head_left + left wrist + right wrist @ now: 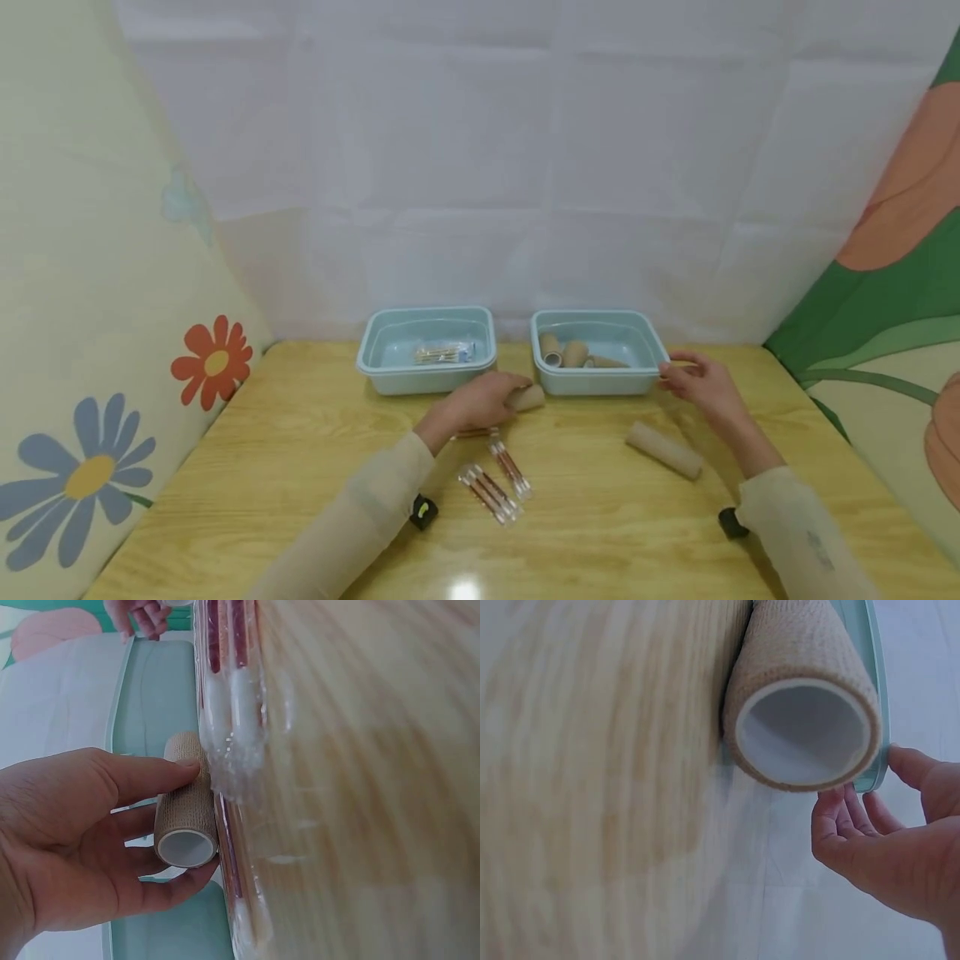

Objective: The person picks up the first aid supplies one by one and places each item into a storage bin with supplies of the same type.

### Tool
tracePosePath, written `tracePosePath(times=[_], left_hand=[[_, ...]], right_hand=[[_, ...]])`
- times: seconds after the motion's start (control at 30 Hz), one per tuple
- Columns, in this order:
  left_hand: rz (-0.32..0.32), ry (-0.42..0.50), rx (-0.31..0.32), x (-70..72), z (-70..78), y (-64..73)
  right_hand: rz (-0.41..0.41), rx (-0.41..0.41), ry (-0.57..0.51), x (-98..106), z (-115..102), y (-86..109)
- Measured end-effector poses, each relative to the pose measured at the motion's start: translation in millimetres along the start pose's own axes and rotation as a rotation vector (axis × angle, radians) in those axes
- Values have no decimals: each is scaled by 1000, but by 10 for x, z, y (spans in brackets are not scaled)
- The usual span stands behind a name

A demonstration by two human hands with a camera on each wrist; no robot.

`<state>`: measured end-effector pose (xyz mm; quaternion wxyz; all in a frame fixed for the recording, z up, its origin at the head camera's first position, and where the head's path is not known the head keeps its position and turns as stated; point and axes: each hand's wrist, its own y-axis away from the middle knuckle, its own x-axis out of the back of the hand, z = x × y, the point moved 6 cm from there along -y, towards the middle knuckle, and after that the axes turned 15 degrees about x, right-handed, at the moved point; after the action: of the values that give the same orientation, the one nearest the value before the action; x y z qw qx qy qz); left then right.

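Observation:
My left hand (pixel 483 400) holds a tan bandage roll (pixel 529 398) just above or on the table, between the two bins; in the left wrist view thumb and fingers lie around the roll (pixel 186 810), its white hollow core showing. At the right bin's corner, my right hand (pixel 705 387) grips the rim of the light-blue plastic bin (pixel 600 383), thumb on the edge and fingers beneath. That bin contains several bandage rolls (pixel 575 354). Another bandage roll (pixel 664 451) lies on the table before it, large in the right wrist view (pixel 802 660).
A second light-blue bin (pixel 427 383) stands at the left with a clear swab packet (pixel 444 353) inside. Packets of brown-stemmed cotton swabs (pixel 489 493) lie on the wooden table (pixel 585 533), one partly under the left hand. A white sheet (pixel 450 167) hangs behind.

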<state>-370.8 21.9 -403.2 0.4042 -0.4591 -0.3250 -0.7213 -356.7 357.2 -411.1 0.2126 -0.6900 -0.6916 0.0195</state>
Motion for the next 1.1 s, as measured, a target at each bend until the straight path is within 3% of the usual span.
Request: tracePosePath(times=[0.33, 0.77, 1.1], left_hand=[[29, -20, -45, 9, 23, -30], [34, 3, -84, 72, 105, 38], [-22, -47, -154, 201, 208, 118]], right_hand=[[5, 20, -1, -1, -28, 12], [15, 20, -30, -18, -13, 9], [11, 25, -9, -15, -23, 1]])
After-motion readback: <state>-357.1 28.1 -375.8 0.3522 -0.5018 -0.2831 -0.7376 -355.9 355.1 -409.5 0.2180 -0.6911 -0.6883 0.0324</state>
